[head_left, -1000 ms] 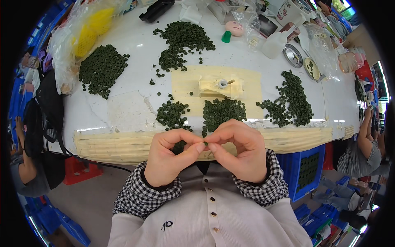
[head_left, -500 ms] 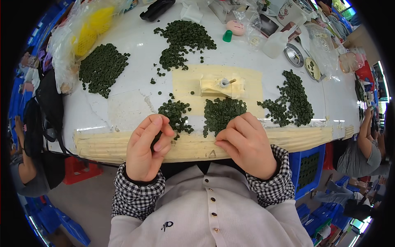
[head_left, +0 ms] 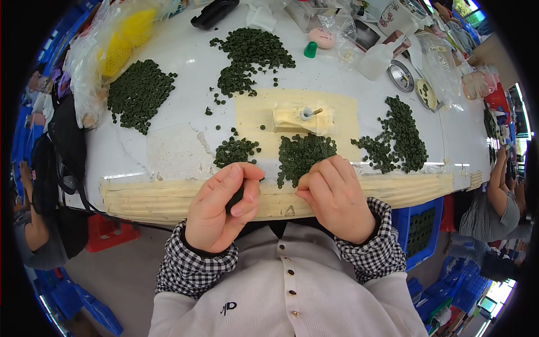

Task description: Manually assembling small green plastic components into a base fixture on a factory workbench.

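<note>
The step in hand looks like fingertip handling: the left hand point(head_left: 224, 208) curls around a dark object point(head_left: 236, 197) (its shape mostly hidden), while the right hand point(head_left: 339, 202) has thumb and forefinger drawn together, any piece between them unseen. Just beyond the right hand's fingertips lies a heap of small, round, dark-green pieces point(head_left: 303, 154). Taking another would call for a fine pinch. Both hands hover over the cream-taped front edge point(head_left: 151, 200) of the white counter point(head_left: 185, 78); bare counter lies beyond the left hand, outward.
</note>
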The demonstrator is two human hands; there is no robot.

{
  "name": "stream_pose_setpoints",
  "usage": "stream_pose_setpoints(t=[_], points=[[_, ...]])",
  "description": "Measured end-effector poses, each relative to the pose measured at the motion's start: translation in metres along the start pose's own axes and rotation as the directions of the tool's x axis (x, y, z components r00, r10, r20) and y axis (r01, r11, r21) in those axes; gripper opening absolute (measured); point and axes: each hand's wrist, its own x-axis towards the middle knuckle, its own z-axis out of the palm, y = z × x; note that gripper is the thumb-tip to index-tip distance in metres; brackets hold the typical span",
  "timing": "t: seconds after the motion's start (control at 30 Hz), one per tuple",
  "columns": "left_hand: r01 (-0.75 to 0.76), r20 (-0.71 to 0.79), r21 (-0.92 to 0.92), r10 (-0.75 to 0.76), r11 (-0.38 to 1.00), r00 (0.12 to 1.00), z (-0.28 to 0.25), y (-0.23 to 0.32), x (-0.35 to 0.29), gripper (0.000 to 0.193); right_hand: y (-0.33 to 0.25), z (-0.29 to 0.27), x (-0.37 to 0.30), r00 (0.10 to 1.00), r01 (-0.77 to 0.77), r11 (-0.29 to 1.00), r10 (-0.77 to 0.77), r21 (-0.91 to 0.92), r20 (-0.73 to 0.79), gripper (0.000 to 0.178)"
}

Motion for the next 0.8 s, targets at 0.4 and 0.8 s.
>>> stream_pose_setpoints(t=[0.4, 0.8], points=[[0.077, -0.046, 0.044, -0.075, 0.996, 0.996, 0.014, -0.016, 0.01, 0.021, -0.009, -0.005, 0.005, 0.945, -0.088, 0.907, 0.207, 0.411, -0.255, 0.015], [0.019, -0.025, 0.13, -0.016, 0.991, 1.0, 0.014, -0.016, 0.007, 0.006, -0.016, -0.002, 0.003, 0.897, -0.277, 0.456, 0.438, 0.845, 0.058, 0.012]])
